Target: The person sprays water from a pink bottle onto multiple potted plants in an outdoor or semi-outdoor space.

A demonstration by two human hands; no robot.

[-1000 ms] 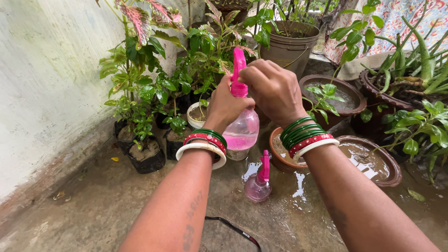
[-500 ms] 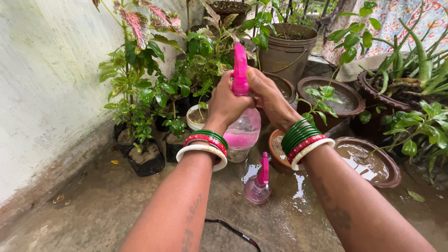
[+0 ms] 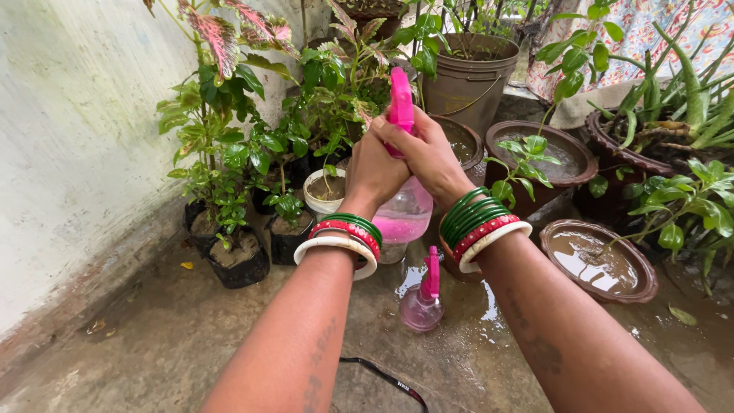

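Note:
Both hands hold a clear spray bottle [image 3: 403, 214] with pink liquid and a pink trigger head above the wet floor. My left hand [image 3: 370, 174] wraps its neck from the left. My right hand [image 3: 425, 157] grips the pink head from the right, fingers over the trigger. Green, red and white bangles ring both wrists. A second, smaller pink spray bottle [image 3: 424, 298] stands on the floor just below, untouched.
Potted green and pink-leaved plants [image 3: 229, 153] crowd the left wall and the back. Brown clay bowls of muddy water [image 3: 600, 264] lie at right, a grey bucket [image 3: 466, 73] behind. A black strap [image 3: 382, 376] lies on the wet concrete floor.
My right hand came down from on top of the pink head to clasp its side, and both hands with the bottle shifted slightly right and closer together.

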